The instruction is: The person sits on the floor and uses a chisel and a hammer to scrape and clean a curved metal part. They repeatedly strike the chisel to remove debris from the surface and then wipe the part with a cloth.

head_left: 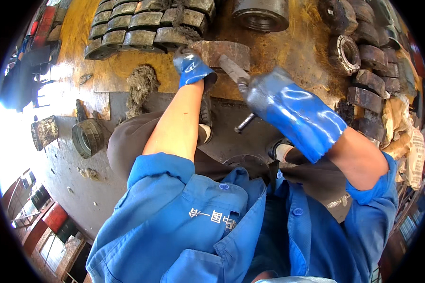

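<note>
1. Right hand in blue rubber glove [271,89] grips the flat grey metal blade tool [233,70]; best angle it shallowly.
2. Left hand in blue rubber glove [186,62], grip unclear, should brace the rusty-brown rounded metal block [235,51] on the yellow-stained surface [295,52].

The floor [300,49] is worn, stained yellow-brown at the top and grey lower down. On the yellow part sit rows of dark curved metal segments [144,22], a large grey hollow metal cylinder [259,7], a rust-brown curved metal block [238,54] and, at the right, piled dark metal rings [373,57]. A frayed grey-brown fibre bundle [142,85] straddles both parts; two grimy hollow metal rings [96,132] and a small matted tuft [88,173] lie on the grey.
</note>
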`<state>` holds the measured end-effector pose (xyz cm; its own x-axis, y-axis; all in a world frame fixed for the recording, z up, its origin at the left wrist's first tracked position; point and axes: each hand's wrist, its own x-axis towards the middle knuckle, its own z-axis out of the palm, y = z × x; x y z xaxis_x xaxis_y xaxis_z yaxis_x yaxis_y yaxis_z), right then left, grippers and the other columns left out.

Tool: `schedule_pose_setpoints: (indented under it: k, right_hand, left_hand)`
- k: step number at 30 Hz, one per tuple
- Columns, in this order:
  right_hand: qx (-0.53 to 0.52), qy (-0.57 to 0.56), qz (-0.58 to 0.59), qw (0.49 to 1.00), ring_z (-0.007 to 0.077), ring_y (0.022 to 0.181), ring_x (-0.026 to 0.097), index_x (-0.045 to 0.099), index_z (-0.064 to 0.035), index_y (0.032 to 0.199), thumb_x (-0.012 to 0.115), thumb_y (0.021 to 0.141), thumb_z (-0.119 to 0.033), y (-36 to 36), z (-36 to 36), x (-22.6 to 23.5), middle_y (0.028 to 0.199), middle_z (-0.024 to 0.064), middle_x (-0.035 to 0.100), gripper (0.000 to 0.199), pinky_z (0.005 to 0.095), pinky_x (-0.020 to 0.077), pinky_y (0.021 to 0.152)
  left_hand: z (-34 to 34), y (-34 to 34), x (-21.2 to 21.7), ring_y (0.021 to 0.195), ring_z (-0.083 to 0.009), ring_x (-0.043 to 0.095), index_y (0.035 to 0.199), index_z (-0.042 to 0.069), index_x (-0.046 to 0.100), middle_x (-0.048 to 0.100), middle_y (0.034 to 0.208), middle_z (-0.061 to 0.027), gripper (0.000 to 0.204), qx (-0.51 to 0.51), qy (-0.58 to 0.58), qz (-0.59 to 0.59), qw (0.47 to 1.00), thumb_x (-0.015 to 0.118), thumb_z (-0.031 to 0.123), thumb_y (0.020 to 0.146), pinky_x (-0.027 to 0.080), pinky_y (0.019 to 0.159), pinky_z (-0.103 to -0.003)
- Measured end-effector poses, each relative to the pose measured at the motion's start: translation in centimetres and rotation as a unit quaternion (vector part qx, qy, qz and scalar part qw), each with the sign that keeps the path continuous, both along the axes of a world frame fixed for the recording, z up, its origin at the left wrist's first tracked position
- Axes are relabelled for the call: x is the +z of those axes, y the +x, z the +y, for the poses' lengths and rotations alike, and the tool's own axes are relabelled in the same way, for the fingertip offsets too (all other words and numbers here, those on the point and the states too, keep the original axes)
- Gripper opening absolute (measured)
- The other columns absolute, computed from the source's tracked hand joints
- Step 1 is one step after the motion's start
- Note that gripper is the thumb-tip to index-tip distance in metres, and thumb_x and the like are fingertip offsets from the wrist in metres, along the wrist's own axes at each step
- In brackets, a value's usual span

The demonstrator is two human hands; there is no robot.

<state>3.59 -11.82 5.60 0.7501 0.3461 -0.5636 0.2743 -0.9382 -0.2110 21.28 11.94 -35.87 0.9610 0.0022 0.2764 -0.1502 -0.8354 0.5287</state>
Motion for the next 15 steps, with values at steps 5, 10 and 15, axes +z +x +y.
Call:
schedule_pose_setpoints:
  k: [5, 10, 15]
  right_hand:
    - [-0.092, 0.017, 0.057, 0.994, 0.0358, 0.086, 0.072, 0.068, -0.0032, 0.117, 0.037, 0.111, -0.041, 1.3, -0.6, 3.6, 0.091, 0.0199, 0.073, 0.05, 0.0475, 0.058, 0.083]
    - [-0.274, 0.068, 0.104, 0.954, 0.0352, 0.08, 0.071, 0.071, -0.0025, 0.109, 0.042, 0.109, -0.047, 1.6, -1.0, 2.2, 0.087, 0.0186, 0.071, 0.053, 0.0459, 0.0586, 0.075]
    - [-0.206, 0.001, 0.039, 0.978, 0.0306, 0.083, 0.07, 0.073, -0.0075, 0.112, 0.05, 0.108, -0.045, 2.4, -0.9, 2.7, 0.085, 0.0141, 0.071, 0.044, 0.0446, 0.0571, 0.078]
  left_hand:
    - [-0.1, 1.0, 0.7, 0.088, -0.0263, 0.072, 0.121, 0.002, 0.069, 0.076, 0.108, -0.0134, 0.029, -0.136, 0.14, -0.193, 0.962, 0.067, 0.01, 0.094, 0.058, 0.08, -0.036]
    - [-5.9, -2.9, 12.6, 0.097, -0.0288, 0.071, 0.126, 0.004, 0.067, 0.075, 0.112, -0.0144, 0.036, -0.083, 0.122, 0.126, 0.981, 0.067, 0.015, 0.092, 0.056, 0.087, -0.039]
    - [-6.1, -3.2, 15.4, 0.119, -0.0285, 0.064, 0.136, 0.006, 0.062, 0.069, 0.127, -0.0164, 0.053, 0.189, -0.296, 0.233, 0.907, 0.067, 0.026, 0.088, 0.047, 0.105, -0.038]
